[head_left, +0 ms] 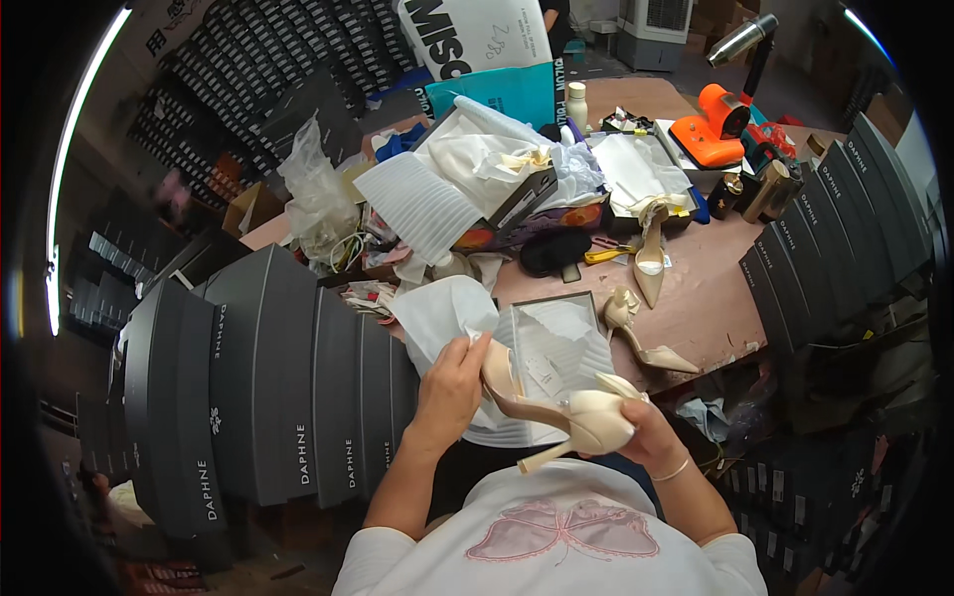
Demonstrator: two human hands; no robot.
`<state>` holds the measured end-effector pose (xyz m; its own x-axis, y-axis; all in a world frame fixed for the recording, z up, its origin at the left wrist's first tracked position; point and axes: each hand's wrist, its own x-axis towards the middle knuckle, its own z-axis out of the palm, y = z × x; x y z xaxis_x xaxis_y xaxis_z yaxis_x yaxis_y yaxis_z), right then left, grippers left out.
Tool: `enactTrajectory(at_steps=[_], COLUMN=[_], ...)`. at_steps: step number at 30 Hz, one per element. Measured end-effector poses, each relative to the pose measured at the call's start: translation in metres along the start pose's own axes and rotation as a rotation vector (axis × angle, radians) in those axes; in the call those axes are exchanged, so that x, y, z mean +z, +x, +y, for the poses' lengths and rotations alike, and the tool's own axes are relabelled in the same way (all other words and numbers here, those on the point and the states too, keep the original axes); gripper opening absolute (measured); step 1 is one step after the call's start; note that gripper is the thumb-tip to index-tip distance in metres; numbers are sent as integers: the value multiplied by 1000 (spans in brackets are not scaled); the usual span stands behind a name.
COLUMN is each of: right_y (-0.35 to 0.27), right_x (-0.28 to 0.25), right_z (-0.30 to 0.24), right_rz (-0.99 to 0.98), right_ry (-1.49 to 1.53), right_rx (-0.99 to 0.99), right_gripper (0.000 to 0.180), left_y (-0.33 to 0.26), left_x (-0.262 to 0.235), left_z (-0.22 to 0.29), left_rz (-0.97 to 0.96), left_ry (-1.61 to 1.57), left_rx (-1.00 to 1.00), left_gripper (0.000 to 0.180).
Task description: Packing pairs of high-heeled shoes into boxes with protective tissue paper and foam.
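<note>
Over the near edge of the table I hold a cream high-heeled shoe (604,422), its thin heel pointing down and left. My right hand (651,435) is wrapped round its back end, by the bow. At its toe end my left hand (452,382) is closed, fingers pinching a sheet of white tissue paper (445,306). Whether those fingers also grip the toe, I cannot tell. Beneath lies an open shoe box (593,303) lined with white ribbed foam wrap (586,358). Two more cream heels, one with a bow (626,323) and one farther back (649,268), rest on the table to the right.
Tall stacks of dark grey shoe boxes flank me at left (263,377) and right (825,228). Farther back sit another open box with wrap (517,204), yellow-handled scissors (606,255), a black pouch (555,251) and an orange tape dispenser (708,134). A clear plastic bag (318,189) lies back left.
</note>
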<state>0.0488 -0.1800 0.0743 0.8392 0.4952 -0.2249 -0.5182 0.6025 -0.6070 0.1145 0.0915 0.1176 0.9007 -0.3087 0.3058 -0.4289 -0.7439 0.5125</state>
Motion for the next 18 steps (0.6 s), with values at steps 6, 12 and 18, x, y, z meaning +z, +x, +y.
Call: enactTrajectory(at_steps=[6, 12, 18], right_y=[14, -7, 25], right_x=[-9, 0, -26], right_z=[12, -5, 24], right_rz=[200, 159, 389], right_ry=[-112, 44, 360], right_rx=[-12, 136, -52], right_gripper=[68, 68, 55], left_y=[-31, -20, 1], left_x=[-11, 6, 2], left_z=[-48, -26, -21], left_rz=[-53, -157, -204], left_ry=[70, -238, 7], left_rx=[-183, 35, -15], left_gripper=[51, 58, 54])
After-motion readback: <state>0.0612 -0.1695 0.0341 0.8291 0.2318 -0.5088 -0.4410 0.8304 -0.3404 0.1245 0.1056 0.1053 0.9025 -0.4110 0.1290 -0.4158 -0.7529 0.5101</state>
